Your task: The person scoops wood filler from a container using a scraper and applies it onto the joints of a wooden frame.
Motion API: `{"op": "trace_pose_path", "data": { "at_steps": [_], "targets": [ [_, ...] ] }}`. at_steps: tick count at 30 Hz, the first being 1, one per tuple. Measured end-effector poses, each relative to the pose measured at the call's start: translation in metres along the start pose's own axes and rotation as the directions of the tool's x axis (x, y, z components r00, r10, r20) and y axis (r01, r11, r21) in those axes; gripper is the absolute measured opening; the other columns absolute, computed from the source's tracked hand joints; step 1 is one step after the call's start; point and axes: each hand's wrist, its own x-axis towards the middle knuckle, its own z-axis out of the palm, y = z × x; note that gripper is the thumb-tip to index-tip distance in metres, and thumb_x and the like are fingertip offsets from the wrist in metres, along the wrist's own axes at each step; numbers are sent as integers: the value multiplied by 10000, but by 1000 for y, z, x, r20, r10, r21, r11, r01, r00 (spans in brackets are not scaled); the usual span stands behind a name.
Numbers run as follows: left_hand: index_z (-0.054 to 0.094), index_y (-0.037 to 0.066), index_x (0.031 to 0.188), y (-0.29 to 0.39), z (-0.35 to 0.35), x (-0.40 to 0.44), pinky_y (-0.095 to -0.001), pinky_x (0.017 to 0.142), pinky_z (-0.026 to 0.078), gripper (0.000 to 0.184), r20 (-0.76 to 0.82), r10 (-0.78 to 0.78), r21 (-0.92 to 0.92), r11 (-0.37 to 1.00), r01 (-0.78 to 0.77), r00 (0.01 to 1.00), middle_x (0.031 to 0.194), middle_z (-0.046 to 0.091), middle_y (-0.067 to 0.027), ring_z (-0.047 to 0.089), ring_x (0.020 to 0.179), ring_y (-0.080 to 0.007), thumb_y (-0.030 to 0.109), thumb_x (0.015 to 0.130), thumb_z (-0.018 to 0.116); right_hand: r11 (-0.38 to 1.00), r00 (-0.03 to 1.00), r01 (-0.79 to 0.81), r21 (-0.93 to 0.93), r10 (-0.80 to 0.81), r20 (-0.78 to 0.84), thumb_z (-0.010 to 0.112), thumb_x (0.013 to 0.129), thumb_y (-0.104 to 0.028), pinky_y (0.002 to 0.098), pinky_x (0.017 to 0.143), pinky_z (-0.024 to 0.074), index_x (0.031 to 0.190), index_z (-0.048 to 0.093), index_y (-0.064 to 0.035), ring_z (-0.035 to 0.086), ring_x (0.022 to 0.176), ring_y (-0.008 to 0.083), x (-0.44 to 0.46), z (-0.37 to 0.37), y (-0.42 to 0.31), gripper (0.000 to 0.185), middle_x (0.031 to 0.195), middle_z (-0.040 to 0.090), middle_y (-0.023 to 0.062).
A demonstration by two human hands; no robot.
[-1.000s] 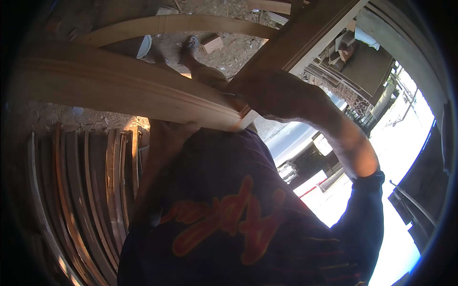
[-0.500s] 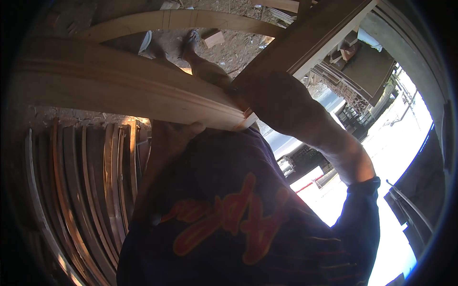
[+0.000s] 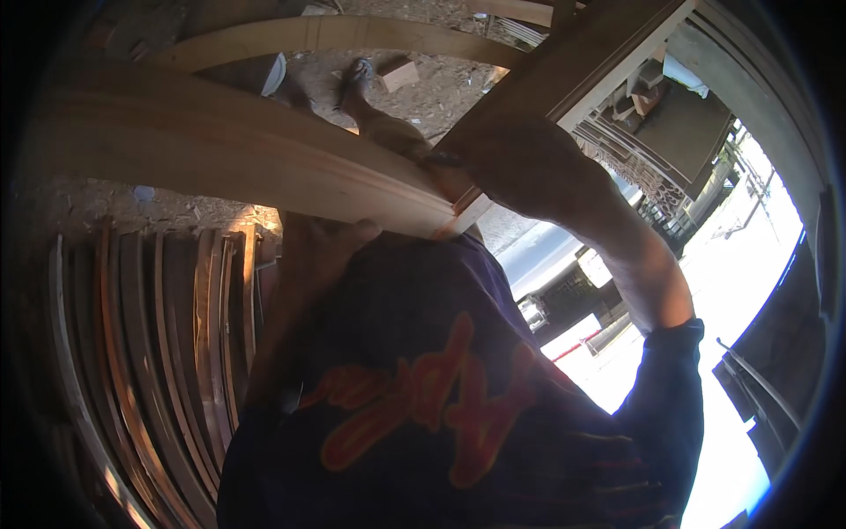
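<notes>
A wooden frame (image 3: pixel 335 196) with grooved mouldings spans the view, its two pieces meeting at a corner near the middle. My left hand (image 3: pixel 330 247) is at the lower edge of the left piece, its thumb along the wood and its other fingers hidden in shadow. Over the other piece, just beyond the corner joint, my right hand (image 3: pixel 529 167) is bent with its fingers closed. A small dark shape shows at its fingertips, too shadowed to name. Reddish-brown marks run along the joint.
A curved wooden piece (image 3: pixel 352 33) lies beyond the frame. Several long wooden strips (image 3: pixel 159 353) stand side by side at lower left. My foot (image 3: pixel 357 75) rests on the littered ground beside a wooden block (image 3: pixel 399 74). A dark panel (image 3: pixel 674 132) is at upper right.
My right hand has shifted slightly up and right, baring more of the corner joint. My left hand stays at the lower edge of the frame.
</notes>
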Motion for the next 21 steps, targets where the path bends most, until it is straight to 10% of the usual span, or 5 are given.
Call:
{"op": "trace_pose_path", "data": {
  "at_steps": [2, 9, 18, 21],
  "targets": [
    [455, -39, 1339, 1, 3, 0, -449, 984, 508, 794, -6, 12, -51, 999, -12, 1000, 1313, 473, -197, 549, 1211, -313, 189, 698, 865, 988, 931, -151, 29, 132, 339, 571, 949, -195, 391, 772, 592, 1074, 708, -124, 716, 911, 279, 6, 1, -3, 198, 960, 724, 88],
    [585, -12, 1210, 4, 3, 3, -379, 915, 503, 510, -74, 202, -61, 977, -207, 977, 1134, 648, -130, 630, 1050, -228, 185, 774, 761, 998, 775, 5, -65, 37, 631, 503, 994, -184, 420, 813, 580, 1289, 631, -191, 714, 925, 294, 9, -2, 6, 321, 919, 714, 113],
    [496, -35, 1336, 6, 5, 5, -389, 983, 479, 648, -116, 355, -124, 922, -368, 928, 1195, 607, -159, 586, 1164, -250, 253, 823, 768, 990, 944, -52, 130, 6, 328, 646, 960, -191, 400, 812, 569, 1155, 707, -100, 693, 892, 291, -24, -54, -25, 224, 979, 717, 124],
    [423, -32, 1378, -17, 1, -1, -409, 905, 592, 835, -210, 410, 39, 911, -411, 888, 1198, 572, -205, 631, 1151, -345, 238, 722, 863, 906, 813, -397, 147, 272, 514, 688, 931, -213, 398, 803, 569, 1112, 718, -90, 702, 867, 280, -21, -47, -36, 221, 989, 723, 136]
  ]
}}
